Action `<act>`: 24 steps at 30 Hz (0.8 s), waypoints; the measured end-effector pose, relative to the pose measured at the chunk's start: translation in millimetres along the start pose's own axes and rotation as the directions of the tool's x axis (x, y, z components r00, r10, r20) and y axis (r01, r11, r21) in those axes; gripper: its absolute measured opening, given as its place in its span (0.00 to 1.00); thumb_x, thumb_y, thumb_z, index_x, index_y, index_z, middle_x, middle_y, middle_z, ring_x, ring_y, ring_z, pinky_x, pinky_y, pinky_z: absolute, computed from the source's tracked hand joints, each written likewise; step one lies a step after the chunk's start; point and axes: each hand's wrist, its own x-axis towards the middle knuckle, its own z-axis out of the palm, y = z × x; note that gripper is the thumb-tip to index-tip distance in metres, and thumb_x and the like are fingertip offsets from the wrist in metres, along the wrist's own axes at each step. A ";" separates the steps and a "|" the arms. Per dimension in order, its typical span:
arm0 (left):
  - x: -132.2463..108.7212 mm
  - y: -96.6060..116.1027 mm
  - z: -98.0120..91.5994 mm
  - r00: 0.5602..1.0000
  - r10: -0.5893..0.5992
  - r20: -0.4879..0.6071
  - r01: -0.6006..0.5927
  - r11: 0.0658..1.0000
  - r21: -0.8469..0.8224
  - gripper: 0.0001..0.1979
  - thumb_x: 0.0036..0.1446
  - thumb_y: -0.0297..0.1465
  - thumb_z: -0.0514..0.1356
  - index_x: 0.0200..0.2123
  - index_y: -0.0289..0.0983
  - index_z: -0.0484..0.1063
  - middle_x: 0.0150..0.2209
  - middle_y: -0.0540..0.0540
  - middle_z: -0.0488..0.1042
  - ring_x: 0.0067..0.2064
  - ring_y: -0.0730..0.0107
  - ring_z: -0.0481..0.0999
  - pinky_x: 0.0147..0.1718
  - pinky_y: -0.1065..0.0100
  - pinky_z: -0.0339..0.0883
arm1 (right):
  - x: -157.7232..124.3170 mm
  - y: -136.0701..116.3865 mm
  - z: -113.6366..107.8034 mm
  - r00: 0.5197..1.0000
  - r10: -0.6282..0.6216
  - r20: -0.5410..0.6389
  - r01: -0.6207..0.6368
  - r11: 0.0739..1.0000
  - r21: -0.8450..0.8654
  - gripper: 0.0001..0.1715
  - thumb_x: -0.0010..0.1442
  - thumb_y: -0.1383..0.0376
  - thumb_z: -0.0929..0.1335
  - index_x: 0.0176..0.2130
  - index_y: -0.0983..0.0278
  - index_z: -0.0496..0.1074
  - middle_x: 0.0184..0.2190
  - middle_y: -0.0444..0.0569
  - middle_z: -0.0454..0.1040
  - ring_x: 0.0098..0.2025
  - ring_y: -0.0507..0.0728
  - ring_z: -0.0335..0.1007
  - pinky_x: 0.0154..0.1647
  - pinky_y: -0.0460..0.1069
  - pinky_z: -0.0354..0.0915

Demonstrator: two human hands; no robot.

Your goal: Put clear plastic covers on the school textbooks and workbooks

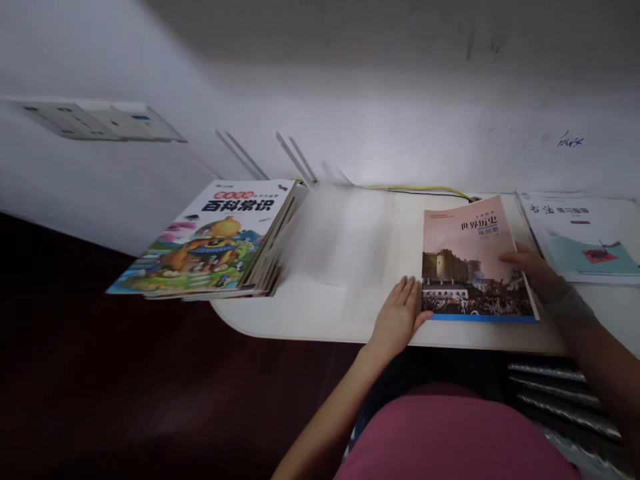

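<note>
A pink-covered history atlas [467,250], with a castle and crowd picture and a blue strip at its bottom, lies near the table's front edge. My right hand [534,267] grips its right edge, thumb over the cover and the other fingers hidden beneath. Along the atlas's left edge rests my left hand [399,315], fingers stretched out and flat, with the thumb by the lower left corner. Just left of that hand, clear filmy plastic sheets [343,237] lie on the table; they are blurred and their number cannot be made out.
A stack of books [215,243] with a colourful top cover overhangs the white table's [270,323] left end. At the right lies a white and teal calligraphy book [583,233]. A yellow cable [425,189] runs along the wall. Wall sockets [100,121] are at the upper left.
</note>
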 end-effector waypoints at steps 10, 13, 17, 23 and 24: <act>13.2 -38.4 -25.3 0.936 -0.352 0.022 0.331 0.896 0.296 0.37 0.61 0.51 0.47 0.63 0.29 0.55 0.64 0.27 0.53 0.66 0.38 0.49 0.60 0.38 0.45 | 3.0 14.0 0.1 0.993 -0.115 -0.018 0.111 0.979 -0.172 0.20 0.44 0.63 0.69 0.39 0.63 0.72 0.34 0.48 0.79 0.33 0.59 0.74 0.31 0.52 0.71; 7.8 -63.2 -44.9 0.881 -0.474 -0.008 0.447 0.824 0.349 0.34 0.62 0.48 0.47 0.64 0.31 0.55 0.65 0.29 0.54 0.65 0.36 0.50 0.57 0.35 0.47 | 3.3 10.1 -1.4 0.985 -0.172 0.016 0.171 0.952 -0.252 0.19 0.45 0.63 0.68 0.39 0.64 0.73 0.35 0.49 0.79 0.35 0.60 0.74 0.32 0.53 0.71; -0.5 -78.5 -53.7 0.874 -0.487 -0.014 0.456 0.808 0.372 0.31 0.64 0.43 0.46 0.63 0.30 0.55 0.65 0.32 0.55 0.65 0.38 0.52 0.58 0.39 0.50 | 1.6 -1.2 0.1 0.971 -0.237 0.038 0.235 0.905 -0.355 0.21 0.46 0.63 0.68 0.42 0.66 0.73 0.37 0.50 0.79 0.37 0.60 0.73 0.34 0.53 0.71; -0.8 -79.0 -50.6 0.898 -0.434 -0.075 0.436 0.850 0.295 0.25 0.63 0.39 0.48 0.60 0.34 0.62 0.62 0.38 0.62 0.62 0.44 0.59 0.56 0.48 0.57 | -0.7 -3.0 4.8 0.997 -0.080 -0.009 0.077 0.974 -0.212 0.20 0.43 0.66 0.68 0.40 0.64 0.71 0.35 0.50 0.79 0.33 0.60 0.75 0.30 0.53 0.71; -0.6 -80.5 -51.8 0.900 -0.427 -0.087 0.433 0.858 0.276 0.24 0.63 0.37 0.48 0.59 0.34 0.63 0.61 0.39 0.64 0.61 0.46 0.61 0.56 0.50 0.58 | -1.7 -1.7 5.6 0.998 -0.053 -0.016 0.049 0.981 -0.189 0.20 0.43 0.66 0.68 0.40 0.64 0.71 0.35 0.50 0.79 0.32 0.60 0.75 0.30 0.53 0.71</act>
